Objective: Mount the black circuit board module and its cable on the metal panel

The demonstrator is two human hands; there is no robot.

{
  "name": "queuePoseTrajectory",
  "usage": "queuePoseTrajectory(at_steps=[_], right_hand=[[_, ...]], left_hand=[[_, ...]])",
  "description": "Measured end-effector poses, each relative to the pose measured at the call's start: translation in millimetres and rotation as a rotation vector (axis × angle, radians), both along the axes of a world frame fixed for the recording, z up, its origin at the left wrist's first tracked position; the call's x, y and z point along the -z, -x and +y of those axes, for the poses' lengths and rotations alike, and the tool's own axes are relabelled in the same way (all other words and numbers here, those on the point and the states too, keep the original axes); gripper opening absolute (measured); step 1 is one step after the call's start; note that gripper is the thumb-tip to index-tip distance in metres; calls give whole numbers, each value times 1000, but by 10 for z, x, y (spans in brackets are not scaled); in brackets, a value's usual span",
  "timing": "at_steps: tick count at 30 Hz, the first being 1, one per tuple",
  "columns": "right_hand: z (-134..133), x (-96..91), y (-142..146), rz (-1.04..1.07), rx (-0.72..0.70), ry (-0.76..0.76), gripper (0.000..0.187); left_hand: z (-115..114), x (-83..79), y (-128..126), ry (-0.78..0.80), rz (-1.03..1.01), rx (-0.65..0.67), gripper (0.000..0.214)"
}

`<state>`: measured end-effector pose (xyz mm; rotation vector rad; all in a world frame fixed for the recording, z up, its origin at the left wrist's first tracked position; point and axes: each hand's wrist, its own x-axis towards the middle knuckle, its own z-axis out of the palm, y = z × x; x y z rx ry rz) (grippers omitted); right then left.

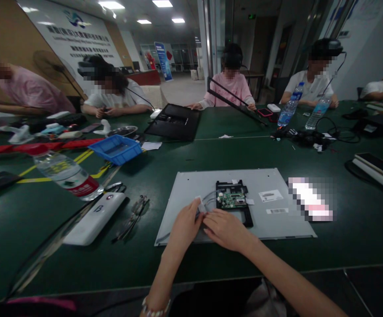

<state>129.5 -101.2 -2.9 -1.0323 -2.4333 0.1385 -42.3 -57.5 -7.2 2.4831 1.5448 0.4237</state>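
A grey metal display panel [198, 182] lies flat on the table before me, with a black frame holding a green circuit board [232, 199] on its back. Thin grey cables [210, 196] run from the board toward my hands. My left hand [186, 220] is closed at the left of the board, a small whitish piece like tape [200, 203] between thumb and fingers. My right hand [226, 226] meets it, its curled fingers pressed together at the cable ends. What the right fingertips hold is hidden. Two labels are stuck on the panel's right side.
Left of the panel lie glasses [133, 218], a white power bank [95, 220], a tilted water bottle [68, 176] and a blue tray [117, 147]. A phone [310, 198] lies at the right. Across the table, a person holds a black frame [231, 99] beside a black back cover [174, 121].
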Motion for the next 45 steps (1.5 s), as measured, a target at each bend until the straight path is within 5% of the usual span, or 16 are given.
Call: queuePoseTrajectory(at_steps=[19,28,35,40,45], right_hand=[[-63,-7,28,-65,1,-26,18],[-54,-55,-39,-21,-14,-41,18],[-44,-158,-677,261,273,-83,26],[-21,72,-1296,221,480,8,28],[-39,243,-1431,195,496,41,27]], left_hand=[[-103,47,-108,-86,183,-45,49],[-76,-89,-134,-50,86,-45,49],[-59,-133,-142,-156,-55,-35,32],[-204,-236,-120,-268,-49,4,30],[-296,-336,-109,-213,178,184,28]])
